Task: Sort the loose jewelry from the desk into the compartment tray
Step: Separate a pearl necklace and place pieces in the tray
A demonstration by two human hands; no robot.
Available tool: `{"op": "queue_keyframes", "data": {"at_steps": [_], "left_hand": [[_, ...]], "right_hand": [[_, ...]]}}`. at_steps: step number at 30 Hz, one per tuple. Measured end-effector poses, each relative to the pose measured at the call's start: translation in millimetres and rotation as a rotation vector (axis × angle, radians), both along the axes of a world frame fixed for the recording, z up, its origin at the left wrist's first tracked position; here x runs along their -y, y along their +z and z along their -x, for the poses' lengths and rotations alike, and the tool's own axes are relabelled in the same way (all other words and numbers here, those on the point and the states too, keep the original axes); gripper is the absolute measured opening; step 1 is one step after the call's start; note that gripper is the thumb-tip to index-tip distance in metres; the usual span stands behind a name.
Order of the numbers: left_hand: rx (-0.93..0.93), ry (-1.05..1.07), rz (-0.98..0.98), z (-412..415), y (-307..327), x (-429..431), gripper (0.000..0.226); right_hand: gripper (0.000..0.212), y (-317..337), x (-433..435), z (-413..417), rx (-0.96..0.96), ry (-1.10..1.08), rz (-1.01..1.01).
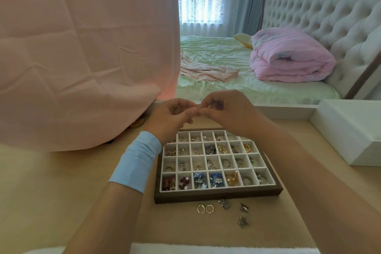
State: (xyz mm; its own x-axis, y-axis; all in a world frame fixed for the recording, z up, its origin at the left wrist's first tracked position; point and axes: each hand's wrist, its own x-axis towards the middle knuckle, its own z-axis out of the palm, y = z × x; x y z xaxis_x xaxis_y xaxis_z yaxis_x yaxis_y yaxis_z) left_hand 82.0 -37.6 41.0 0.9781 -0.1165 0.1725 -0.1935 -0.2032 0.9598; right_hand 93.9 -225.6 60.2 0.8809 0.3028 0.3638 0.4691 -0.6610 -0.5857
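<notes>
While a pink cloth (pixel 82 57) is hanging just left of it, the left hand (pixel 172 118), a blue band (pixel 137 161) on its wrist, is curling its fingers and meeting the right hand (pixel 226 112) fingertip to fingertip. Whether anything is being pinched between them, I cannot tell. Below both hands the compartment tray (pixel 218 195) is sitting, many cells holding pieces. Nearer the person than the tray, two gold hoops (pixel 205 208) and three silver pieces (pixel 224 203) are lying loose. Well right of the right hand, a white box (pixel 350 130) is resting.
</notes>
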Motion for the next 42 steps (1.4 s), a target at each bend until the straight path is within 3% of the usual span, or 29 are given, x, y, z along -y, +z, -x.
{"op": "queue_keyframes", "data": {"at_steps": [5, 15, 32, 34, 38, 42], "left_hand": [[-0.053, 0.023, 0.019, -21.5, -15.0, -4.8, 0.009], [-0.076, 0.000, 0.028, -31.9, -21.7, -12.8, 0.012], [-0.104, -0.047, -0.068, -31.4, -7.5, -30.6, 0.008], [-0.089, -0.065, -0.154, -34.3, -12.2, -36.4, 0.005], [-0.043, -0.009, -0.592, -44.2, -32.0, -47.0, 0.011], [-0.104, -0.095, -0.647, -46.3, -42.4, -47.8, 0.021]], "right_hand": [[0.007, -8.4, -6.5, -20.9, -0.030, -0.005, 0.099], [0.008, -20.6, -8.9, -31.4, -0.032, -0.020, 0.103], [0.002, -20.8, -25.3, -29.4, 0.024, -0.005, -0.045], [0.005, -22.7, -27.0, -28.8, -0.018, 0.004, 0.043], [0.012, -27.2, -35.9, -24.4, -0.057, 0.035, 0.462], [0.014, -31.5, -49.7, -23.0, -0.046, 0.032, 0.653]]}}
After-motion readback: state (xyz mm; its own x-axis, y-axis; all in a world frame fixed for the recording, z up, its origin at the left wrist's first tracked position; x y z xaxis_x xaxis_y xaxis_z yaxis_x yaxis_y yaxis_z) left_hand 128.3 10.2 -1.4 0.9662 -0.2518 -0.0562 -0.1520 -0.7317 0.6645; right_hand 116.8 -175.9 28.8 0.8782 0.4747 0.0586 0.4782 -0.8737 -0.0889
